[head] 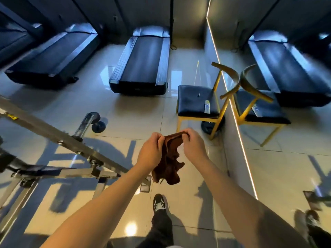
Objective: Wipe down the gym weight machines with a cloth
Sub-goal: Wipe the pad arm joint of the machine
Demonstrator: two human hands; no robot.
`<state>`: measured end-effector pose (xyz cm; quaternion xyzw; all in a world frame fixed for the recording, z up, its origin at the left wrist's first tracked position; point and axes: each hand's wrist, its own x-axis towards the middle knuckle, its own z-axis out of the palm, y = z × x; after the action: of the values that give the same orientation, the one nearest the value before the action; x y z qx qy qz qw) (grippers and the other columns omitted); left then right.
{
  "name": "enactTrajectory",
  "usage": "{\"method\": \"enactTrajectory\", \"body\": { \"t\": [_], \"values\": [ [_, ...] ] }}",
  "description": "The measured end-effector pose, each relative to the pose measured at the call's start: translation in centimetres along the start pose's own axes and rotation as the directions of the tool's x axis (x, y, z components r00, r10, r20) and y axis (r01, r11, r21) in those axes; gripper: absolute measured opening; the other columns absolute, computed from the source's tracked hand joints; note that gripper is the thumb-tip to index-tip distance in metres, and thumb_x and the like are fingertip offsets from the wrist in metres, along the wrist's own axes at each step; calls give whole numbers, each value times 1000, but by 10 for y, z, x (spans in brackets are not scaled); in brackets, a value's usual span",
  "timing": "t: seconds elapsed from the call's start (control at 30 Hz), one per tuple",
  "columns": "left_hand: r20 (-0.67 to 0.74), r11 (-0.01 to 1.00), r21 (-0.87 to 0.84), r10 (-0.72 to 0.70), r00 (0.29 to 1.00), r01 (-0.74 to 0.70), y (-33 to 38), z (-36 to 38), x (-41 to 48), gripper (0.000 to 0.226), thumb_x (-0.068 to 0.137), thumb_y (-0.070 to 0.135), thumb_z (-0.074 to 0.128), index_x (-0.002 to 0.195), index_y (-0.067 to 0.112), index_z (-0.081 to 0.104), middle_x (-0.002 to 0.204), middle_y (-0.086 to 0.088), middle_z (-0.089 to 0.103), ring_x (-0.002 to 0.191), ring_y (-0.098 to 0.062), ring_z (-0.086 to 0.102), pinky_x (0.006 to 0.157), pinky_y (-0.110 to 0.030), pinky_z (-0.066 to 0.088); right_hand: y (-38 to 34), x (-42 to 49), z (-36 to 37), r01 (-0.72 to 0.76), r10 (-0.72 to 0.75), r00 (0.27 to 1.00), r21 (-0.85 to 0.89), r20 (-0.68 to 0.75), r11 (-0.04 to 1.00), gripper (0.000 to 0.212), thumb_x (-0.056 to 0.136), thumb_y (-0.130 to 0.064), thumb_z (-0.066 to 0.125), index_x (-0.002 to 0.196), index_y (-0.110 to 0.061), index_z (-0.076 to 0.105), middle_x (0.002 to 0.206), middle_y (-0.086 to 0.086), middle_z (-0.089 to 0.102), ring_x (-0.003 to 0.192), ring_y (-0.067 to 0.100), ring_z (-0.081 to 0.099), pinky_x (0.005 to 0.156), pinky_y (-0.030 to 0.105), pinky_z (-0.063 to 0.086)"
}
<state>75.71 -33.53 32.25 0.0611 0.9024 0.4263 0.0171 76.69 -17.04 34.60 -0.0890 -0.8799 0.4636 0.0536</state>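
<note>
A dark brown cloth [170, 161] hangs in front of me at mid-frame, bunched and drooping below my hands. My left hand [151, 151] grips its upper left edge with curled fingers. My right hand [192, 145] pinches the upper right edge, so the top of the cloth is stretched between both hands. A silver steel weight machine frame [59, 138] runs diagonally across the lower left, with bolts, a black roller pad [98, 126] and floor struts. It is apart from the cloth, to the left of my hands.
Two black treadmills [141, 63] [53, 56] stand ahead on the glossy tiled floor. A black-seated chair with yellow legs [198, 102] holds a small tube and stands against a mirror wall [286, 140] on the right. My shoe [159, 203] shows below.
</note>
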Motion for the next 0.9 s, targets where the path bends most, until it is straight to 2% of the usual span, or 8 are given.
{"method": "enactTrajectory", "body": {
  "t": [0.1, 0.23, 0.4, 0.5, 0.63, 0.7, 0.8, 0.9],
  "values": [
    [44, 1000, 13, 24, 999, -25, -8, 16, 57, 21, 108, 43, 34, 104, 29, 50, 84, 9, 61, 76, -8, 59, 67, -32, 51, 10, 55, 0, -44, 44, 999, 50, 1, 998, 16, 107, -16, 45, 105, -19, 61, 90, -7, 59, 83, 6, 56, 65, 9, 41],
    [57, 986, -150, -62, 996, 70, -14, 33, 137, 22, 109, 36, 36, 102, 21, 51, 86, 3, 60, 82, -17, 60, 77, -42, 52, 8, 127, 5, -69, 70, 997, 88, -16, 994, 19, 106, -17, 46, 112, -19, 64, 94, -9, 62, 91, 6, 59, 75, 19, 51],
    [110, 926, -328, -157, 981, 185, 10, 49, 239, 25, 109, 41, 34, 108, 23, 51, 95, -5, 61, 93, -22, 65, 88, -40, 56, 9, 211, -5, -71, 74, 996, 63, -50, 995, 20, 107, -17, 43, 113, -22, 62, 98, -9, 62, 91, 2, 57, 74, 6, 41],
    [164, 842, -482, -185, 969, 242, 30, 62, 289, 25, 108, 42, 35, 109, 25, 53, 103, -8, 63, 98, -22, 66, 93, -48, 57, 21, 251, -12, -118, 118, 993, 130, 11, 984, 19, 106, -14, 46, 109, -22, 63, 101, -5, 64, 97, 4, 59, 80, 12, 46],
    [190, 792, -562, -159, 969, 241, 58, 82, 357, 25, 108, 39, 39, 117, 23, 56, 107, -4, 65, 102, -19, 66, 94, -42, 58, 37, 315, -21, -216, 150, 963, 303, 226, 928, 29, 101, -22, 59, 129, -28, 51, 116, -8, 64, 107, 9, 63, 84, 14, 53],
    [205, 817, -548, -78, 976, 180, 64, 97, 393, 22, 107, 36, 45, 117, 26, 62, 106, 3, 69, 104, -18, 68, 95, -39, 58, 54, 352, -24, -184, 143, 976, 267, 164, 946, 37, 99, -27, 64, 131, -33, 47, 117, -13, 63, 111, 11, 63, 97, 27, 54],
    [201, 878, -476, 53, 978, 50, 64, 122, 452, 19, 106, 28, 52, 118, 24, 66, 108, 9, 70, 104, -11, 68, 90, -25, 57, 81, 420, -34, -214, 221, 975, 349, 20, 912, 21, 103, -24, 58, 123, -30, 55, 110, -8, 69, 107, 14, 66, 104, 43, 53],
    [386, 900, -399, -9, 922, 176, 59, 146, 498, 31, 103, 34, 56, 131, 23, 52, 121, 10, 61, 108, -6, 63, 76, -7, 50, 92, 483, -55, -308, 326, 942, 584, 78, 751, 17, 105, -22, 54, 120, -26, 59, 111, 1, 70, 108, 20, 67, 103, 48, 53]
  ]
}}
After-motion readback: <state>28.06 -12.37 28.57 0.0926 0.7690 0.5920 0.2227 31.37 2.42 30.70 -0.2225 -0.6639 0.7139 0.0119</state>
